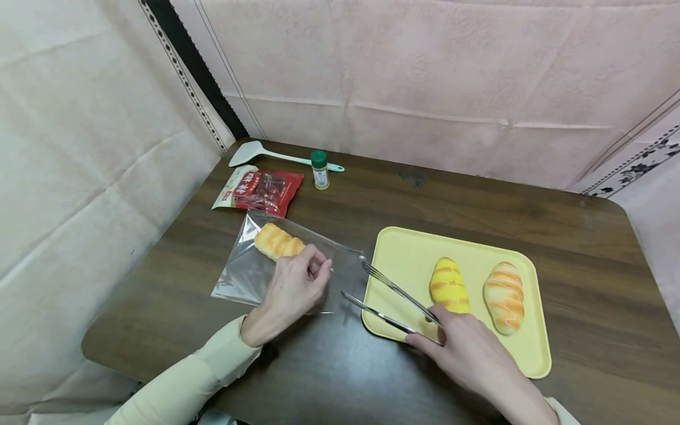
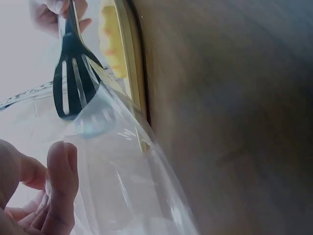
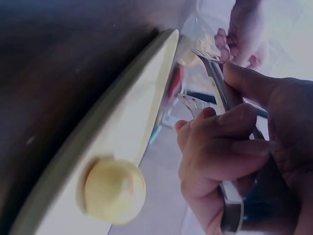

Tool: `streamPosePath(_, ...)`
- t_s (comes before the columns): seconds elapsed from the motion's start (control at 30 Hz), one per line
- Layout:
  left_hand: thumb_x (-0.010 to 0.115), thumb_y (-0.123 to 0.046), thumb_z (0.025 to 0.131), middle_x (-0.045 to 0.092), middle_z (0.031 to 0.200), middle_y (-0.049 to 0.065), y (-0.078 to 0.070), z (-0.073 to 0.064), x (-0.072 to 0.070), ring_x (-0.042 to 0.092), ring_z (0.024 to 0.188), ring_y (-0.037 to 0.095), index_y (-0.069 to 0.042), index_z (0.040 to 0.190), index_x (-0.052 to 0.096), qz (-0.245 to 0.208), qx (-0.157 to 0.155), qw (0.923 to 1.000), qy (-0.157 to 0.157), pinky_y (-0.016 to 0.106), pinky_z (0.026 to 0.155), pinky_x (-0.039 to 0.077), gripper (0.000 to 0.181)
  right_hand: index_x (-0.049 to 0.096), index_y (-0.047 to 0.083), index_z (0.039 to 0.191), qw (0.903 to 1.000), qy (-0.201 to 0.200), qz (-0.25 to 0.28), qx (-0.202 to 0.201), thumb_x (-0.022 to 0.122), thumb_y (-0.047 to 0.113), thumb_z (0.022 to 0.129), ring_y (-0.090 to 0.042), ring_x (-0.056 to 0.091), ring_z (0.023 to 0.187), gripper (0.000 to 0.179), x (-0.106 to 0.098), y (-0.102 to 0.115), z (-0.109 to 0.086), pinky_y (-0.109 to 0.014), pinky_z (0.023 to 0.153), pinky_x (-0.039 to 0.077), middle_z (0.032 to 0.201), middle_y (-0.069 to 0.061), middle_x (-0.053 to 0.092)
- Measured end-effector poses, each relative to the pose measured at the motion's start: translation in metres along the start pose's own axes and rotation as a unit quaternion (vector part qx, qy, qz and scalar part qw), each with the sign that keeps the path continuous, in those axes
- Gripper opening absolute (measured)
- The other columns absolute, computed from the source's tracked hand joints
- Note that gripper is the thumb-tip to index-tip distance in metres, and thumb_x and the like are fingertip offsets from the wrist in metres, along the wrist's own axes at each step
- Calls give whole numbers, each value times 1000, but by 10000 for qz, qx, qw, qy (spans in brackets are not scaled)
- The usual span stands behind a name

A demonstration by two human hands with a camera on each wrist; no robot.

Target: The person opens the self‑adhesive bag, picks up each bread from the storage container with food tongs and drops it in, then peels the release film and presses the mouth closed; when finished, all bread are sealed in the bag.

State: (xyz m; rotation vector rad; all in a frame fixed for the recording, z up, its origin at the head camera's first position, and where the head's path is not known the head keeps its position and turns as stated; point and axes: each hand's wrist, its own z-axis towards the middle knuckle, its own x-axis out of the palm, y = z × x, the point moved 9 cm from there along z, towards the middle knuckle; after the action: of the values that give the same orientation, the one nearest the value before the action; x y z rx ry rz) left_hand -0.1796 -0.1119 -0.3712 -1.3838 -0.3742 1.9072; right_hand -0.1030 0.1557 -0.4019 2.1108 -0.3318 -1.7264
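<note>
Inside the clear bag (image 1: 236, 282), left of the yellow tray (image 1: 457, 235), lies a bread roll (image 1: 276, 241). My left hand (image 1: 294, 282) pinches the film near the bag's mouth; my right hand (image 1: 473, 348) holds the metal tongs (image 1: 395, 288), their arms spread with nothing between the tips. Those tips stand so near the film, touching or not I cannot tell, that a careless sweep could snag it, and a slack pinch might let the mouth collapse. The yellow bread (image 1: 448, 283) sits close enough to my right knuckles to be nudged. A red packet (image 1: 268, 192) crowds the bag's far edge; the table (image 1: 595, 265) gives more room beyond the tray.
</note>
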Motion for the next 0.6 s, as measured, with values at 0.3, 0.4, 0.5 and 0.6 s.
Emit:
streamPosePath(0.3,79,-8,94,69,66,2,2,2,-3,57,56,7,-9,84,69,287,22,9995,-95,24,56,48,14,62,28,96,9971,-705,-11,290,85,53,91,3,38,57,35,-13,-43,-47,-23,55,31,65,16,45)
streamPosePath(0.4,79,-9,94,68,66,2,3,3,-2,56,56,7,-9,84,70,300,-37,9995,-21,23,56,47,14,63,26,97,9936,-1066,-4,373,90,46,87,5,35,56,35,-14,-57,-62,-22,54,29,64,17,43)
streamPosePath(0.5,80,-10,94,67,67,2,4,4,-2,55,57,7,-9,84,70,352,-56,9994,15,23,57,46,15,62,25,95,9882,-1371,-87,677,91,47,85,3,33,54,38,-13,-71,-75,-23,55,27,62,17,40)
streamPosePath(0.6,80,-10,95,66,66,3,4,6,-3,54,57,8,-9,83,69,442,-46,9990,21,24,57,46,15,60,22,90,9790,-1851,-173,841,93,48,82,4,29,52,43,-13,-79,-88,-23,54,25,60,18,37)
